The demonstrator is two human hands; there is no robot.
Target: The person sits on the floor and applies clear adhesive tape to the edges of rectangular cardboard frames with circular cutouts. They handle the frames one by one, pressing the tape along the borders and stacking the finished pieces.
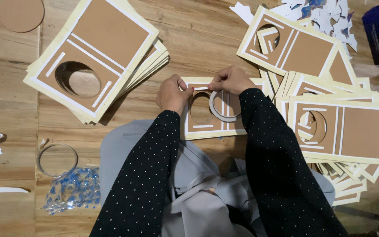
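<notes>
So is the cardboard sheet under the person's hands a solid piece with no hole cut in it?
No, the cardboard sheet has a round hole cut through it, just below the left hand and beside the right hand.

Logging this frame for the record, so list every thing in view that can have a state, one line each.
left hand: pinching one end of the white strip
right hand: pinching the strip's other end
white strip: held taut over the card
tape roll: hanging by the right hand
card: flat under the hands, round hole cut
left stack: piled, fanned
right stack: piled, spread out
plastic bag: crumpled on the floor
</notes>
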